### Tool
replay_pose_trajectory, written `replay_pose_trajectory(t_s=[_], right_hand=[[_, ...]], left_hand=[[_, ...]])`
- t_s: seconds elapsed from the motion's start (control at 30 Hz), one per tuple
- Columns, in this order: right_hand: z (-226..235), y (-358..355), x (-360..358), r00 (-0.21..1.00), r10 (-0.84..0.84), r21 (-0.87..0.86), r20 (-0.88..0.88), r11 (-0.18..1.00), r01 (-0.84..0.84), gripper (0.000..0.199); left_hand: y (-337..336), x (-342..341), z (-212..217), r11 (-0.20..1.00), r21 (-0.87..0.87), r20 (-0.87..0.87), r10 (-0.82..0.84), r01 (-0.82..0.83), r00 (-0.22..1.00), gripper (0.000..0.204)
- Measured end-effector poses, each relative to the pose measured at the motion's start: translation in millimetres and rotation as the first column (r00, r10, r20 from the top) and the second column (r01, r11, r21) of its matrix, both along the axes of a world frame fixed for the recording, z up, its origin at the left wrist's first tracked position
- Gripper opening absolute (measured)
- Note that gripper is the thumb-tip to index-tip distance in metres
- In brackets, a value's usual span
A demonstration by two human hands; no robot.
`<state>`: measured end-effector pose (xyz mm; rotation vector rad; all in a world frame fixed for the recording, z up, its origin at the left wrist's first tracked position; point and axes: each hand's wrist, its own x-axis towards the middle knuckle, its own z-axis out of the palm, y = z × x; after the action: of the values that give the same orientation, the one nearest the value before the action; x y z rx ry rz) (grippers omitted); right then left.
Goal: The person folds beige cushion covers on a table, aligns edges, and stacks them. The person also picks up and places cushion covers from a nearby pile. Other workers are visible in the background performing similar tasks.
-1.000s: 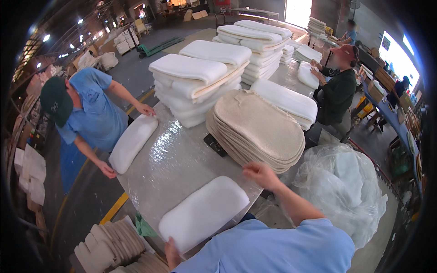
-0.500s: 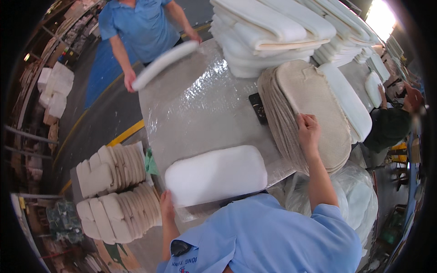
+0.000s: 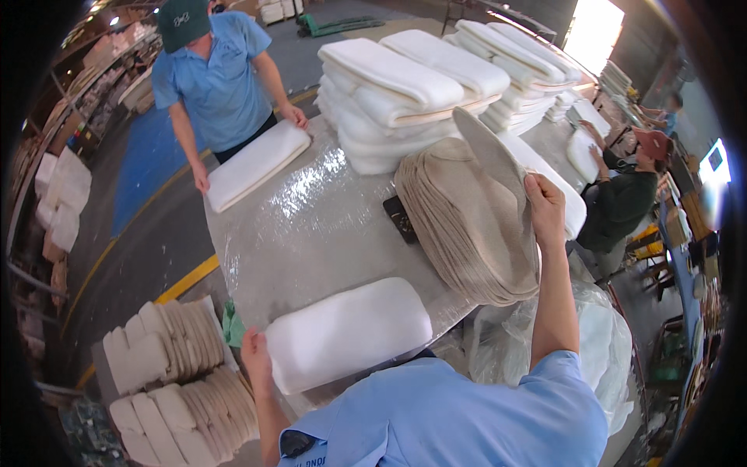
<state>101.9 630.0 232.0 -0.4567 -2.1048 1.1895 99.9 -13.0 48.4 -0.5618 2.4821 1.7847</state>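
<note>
Grey table (image 3: 284,253) held a beige cloth pile (image 3: 440,202) and, nearer, a white pad (image 3: 350,335). Right hand (image 3: 547,206) pinched the top cloth (image 3: 496,159), tilted up over the pile; left hand (image 3: 255,359) sat at the pad's end, grip unclear. Yanking one-handed could've dragged the pile crooked imo.

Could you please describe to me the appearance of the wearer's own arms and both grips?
The left grip and right grip are human hands without gloves. Both forearms are uncovered, with no watch visible. The right sleeve is short and light blue, like the shirt; the left sleeve is hard to make out.
</note>
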Motion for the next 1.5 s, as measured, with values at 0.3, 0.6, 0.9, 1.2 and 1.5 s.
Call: replay_pose_trajectory(t_s=[0.3,0.6,0.9,1.2,1.5], right_hand=[[64,-95,85,0.945,0.220,-0.511,-0.242,0.799,-0.317,0.028],[-3,13,126,0.944,-0.318,-0.136,0.089,0.935,0.328,0.037],[-92,7,108,0.777,-0.397,0.303,0.488,0.912,0.276,0.052],[-61,88,45,0.640,-0.589,0.418,0.494,0.806,0.419,0.053],[-100,101,20,0.592,-0.488,0.203,0.642,0.852,0.482,0.051]], left_hand=[[63,-18,2,0.782,-0.122,-0.040,-0.620,0.612,0.784,0.042],[14,-45,-5,0.718,-0.282,0.022,-0.658,0.636,0.753,0.041],[31,-46,5,0.609,-0.502,0.163,-0.630,0.614,0.759,0.052],[83,-96,-5,0.325,-0.357,0.398,-0.796,0.876,0.457,0.074],[101,-130,10,0.093,-0.174,0.709,-0.679,0.980,0.190,0.085]])
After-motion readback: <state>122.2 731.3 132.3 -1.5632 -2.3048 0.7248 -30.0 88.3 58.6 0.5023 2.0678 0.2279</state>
